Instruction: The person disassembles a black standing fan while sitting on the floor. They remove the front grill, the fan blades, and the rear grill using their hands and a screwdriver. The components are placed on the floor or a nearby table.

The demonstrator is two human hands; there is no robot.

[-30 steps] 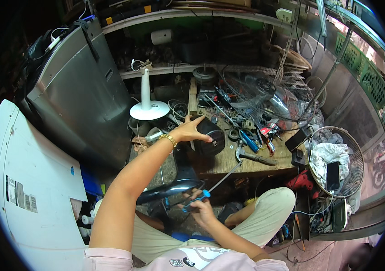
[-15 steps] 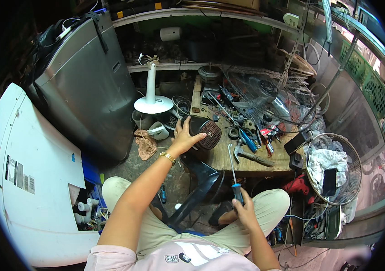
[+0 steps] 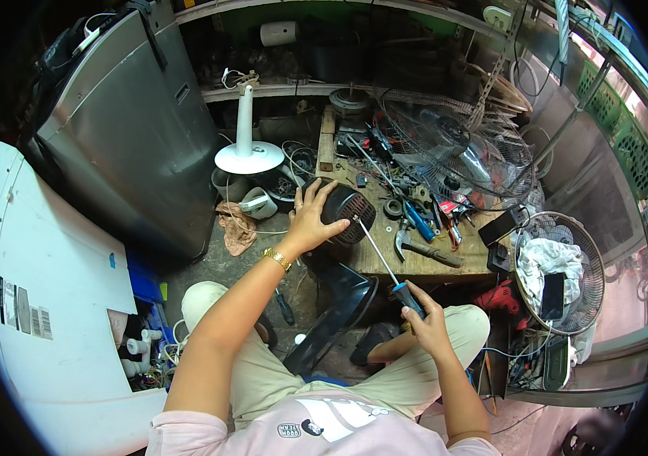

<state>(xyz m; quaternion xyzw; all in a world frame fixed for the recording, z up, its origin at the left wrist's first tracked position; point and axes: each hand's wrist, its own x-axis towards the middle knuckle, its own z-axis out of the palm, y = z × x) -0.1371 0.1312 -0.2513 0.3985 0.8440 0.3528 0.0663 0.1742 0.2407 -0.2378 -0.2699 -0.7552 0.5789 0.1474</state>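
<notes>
My left hand [image 3: 313,222] is wrapped over the top and side of a black fan motor housing [image 3: 354,205], thumb on its slotted end. In my right hand [image 3: 429,323] is a screwdriver [image 3: 407,296] with a blue and dark handle. Its long shank slants up to the left, and the tip meets the slotted end beside my left thumb. Whether it sits in a screw is too small to tell. Below the housing, a glossy black fan stand [image 3: 343,300] leans between my knees.
On the wooden bench [image 3: 384,262] lie a hammer [image 3: 430,252], a blue-handled tool [image 3: 419,222] and wire fan guards [image 3: 453,152]. A round guard [image 3: 563,323] holds a white cloth and a phone. A white fan base [image 3: 248,157] stands left. Another screwdriver [image 3: 285,308] is on the floor.
My right hand has raised and tilted the screwdriver, bringing its tip from beside the bench edge to the housing's slotted end. My left hand keeps its hold. The view has shifted slightly.
</notes>
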